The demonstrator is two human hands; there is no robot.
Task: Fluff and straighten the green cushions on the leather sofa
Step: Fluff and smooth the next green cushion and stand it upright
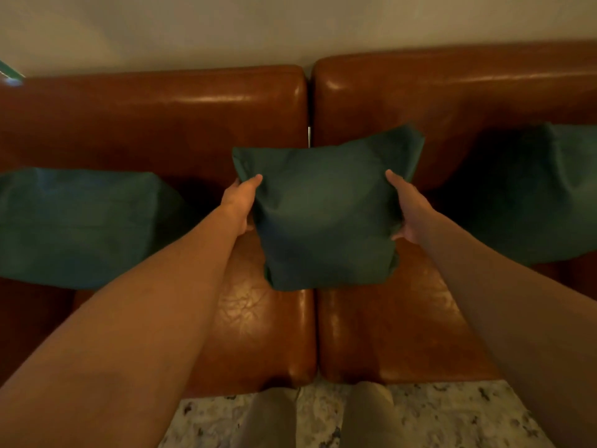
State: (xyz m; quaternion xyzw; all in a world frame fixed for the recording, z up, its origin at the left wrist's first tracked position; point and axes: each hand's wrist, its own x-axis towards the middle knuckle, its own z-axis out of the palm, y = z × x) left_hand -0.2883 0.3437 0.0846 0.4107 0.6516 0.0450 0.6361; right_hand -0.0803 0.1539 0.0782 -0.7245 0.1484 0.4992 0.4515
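Observation:
Three green cushions stand on a brown leather sofa (168,118). The middle cushion (326,208) is upright over the gap between the two seat pads, tilted a little, its lower corner at the seat. My left hand (240,202) grips its left edge, thumb on the front and fingers behind. On the opposite edge my right hand (408,208) holds it the same way. The left cushion (77,224) leans against the backrest at the left. The right cushion (533,195) leans at the right, partly in shadow.
The sofa's two seat pads (258,328) show bare leather in front of the middle cushion. My legs stand close to the sofa's front edge on a speckled pale floor (445,415). A plain wall (290,27) rises behind the backrest.

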